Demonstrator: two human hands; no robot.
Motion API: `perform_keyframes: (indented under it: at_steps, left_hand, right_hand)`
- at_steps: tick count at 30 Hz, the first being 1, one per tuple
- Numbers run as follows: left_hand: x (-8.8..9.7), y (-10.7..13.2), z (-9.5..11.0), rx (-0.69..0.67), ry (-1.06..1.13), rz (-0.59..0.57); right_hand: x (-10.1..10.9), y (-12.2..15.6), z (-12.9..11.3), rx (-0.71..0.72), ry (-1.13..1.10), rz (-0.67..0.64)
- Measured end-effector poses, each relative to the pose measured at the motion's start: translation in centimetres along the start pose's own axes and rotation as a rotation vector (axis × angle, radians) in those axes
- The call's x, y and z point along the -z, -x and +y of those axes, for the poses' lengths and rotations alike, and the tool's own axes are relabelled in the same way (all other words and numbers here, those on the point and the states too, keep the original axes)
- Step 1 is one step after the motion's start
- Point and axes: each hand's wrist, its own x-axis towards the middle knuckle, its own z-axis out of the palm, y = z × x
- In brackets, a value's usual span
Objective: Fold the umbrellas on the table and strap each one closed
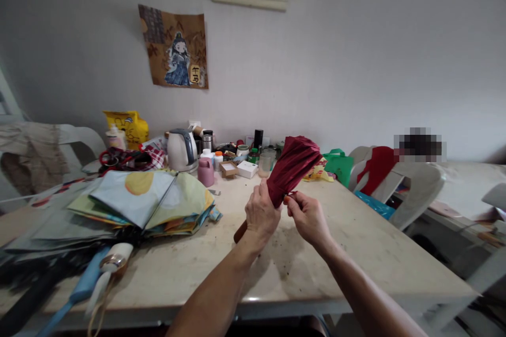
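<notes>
A dark red umbrella (pixel 294 166), folded with its cloth gathered, is held at a slant over the table, its top end up and to the right. My left hand (pixel 261 210) is wrapped round its lower cloth. The brown handle (pixel 240 231) sticks out below that hand. With fingertips pinched together, my right hand (pixel 306 216) holds a small piece at the umbrella's edge, seemingly its strap; the fingers partly cover it. On the left of the table lie several loosely folded umbrellas, among them a light one with a yellow spot (pixel 138 183).
Along the wall side of the table (pixel 356 253) stand an electric kettle (pixel 182 150), a pink jug (pixel 205 171), small boxes (pixel 247 169) and several bottles. White chairs (pixel 421 195) stand to the right, near a green bag (pixel 339 166). A yellow bag (pixel 136 129) is at the back left.
</notes>
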Motion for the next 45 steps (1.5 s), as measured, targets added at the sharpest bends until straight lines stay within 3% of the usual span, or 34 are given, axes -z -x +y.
perform_keyframes:
  at_steps: [15,18,21,25,28,31,34,38,45]
  left_hand:
    - [0.1,0.0,0.1,0.013,-0.019,-0.004]
    - [-0.1,-0.3,-0.1,0.089,0.19,-0.036]
    - [-0.7,-0.9,-0.4,0.256,0.605,-0.122]
    - [-1.3,-1.4,-0.5,0.5,1.172,-0.173]
    - [-1.7,-1.4,-0.4,0.614,1.332,-0.157]
    - [-2.4,-1.0,-0.4,0.599,1.412,-0.191]
    - [-2.9,-0.5,-0.7,0.459,1.346,-0.391]
    - [-2.6,-0.4,-1.2,0.381,1.115,-0.644]
    - [-2.1,-0.6,-0.5,0.509,0.965,-0.719]
  right_hand:
    - [-1.3,-0.4,-0.5,0.053,0.172,0.12]
    - [-1.5,-0.9,-0.8,0.057,0.137,0.07]
    - [-1.5,-1.2,-0.9,0.038,-0.025,0.007]
    - [-1.4,-0.7,0.2,0.01,-0.042,0.099]
    - [-1.5,0.2,1.9,-0.061,-0.064,-0.119]
    - [-1.4,0.7,3.5,-0.111,-0.121,-0.323]
    - [0.2,0.5,4.8,-0.194,-0.102,-0.287]
    - [5.0,-0.5,7.0,-0.314,-0.08,-0.26]
    - [14.7,-2.2,15.4,-0.477,0.289,-0.146]
